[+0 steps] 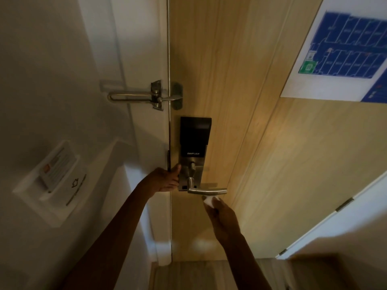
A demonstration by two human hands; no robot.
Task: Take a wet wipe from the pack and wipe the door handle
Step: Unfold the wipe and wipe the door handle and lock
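A silver lever door handle [207, 191] sticks out to the right from a black and metal smart lock plate [193, 141] on a light wooden door [240, 122]. My right hand [225, 220] is just below the lever, shut on a small white wet wipe [209, 200] that sits right under the handle, close to touching it. My left hand [167, 180] rests against the door's left edge beside the lock plate, thumb up on the plate's side. The wipe pack is out of sight.
A metal swing-bar door guard [146, 96] bridges the white frame and door above the lock. A wall card holder [54, 174] is on the left wall. A blue floor-plan sign [343, 53] hangs on the door at upper right. A second white door edge with hinges [343, 204] is at right.
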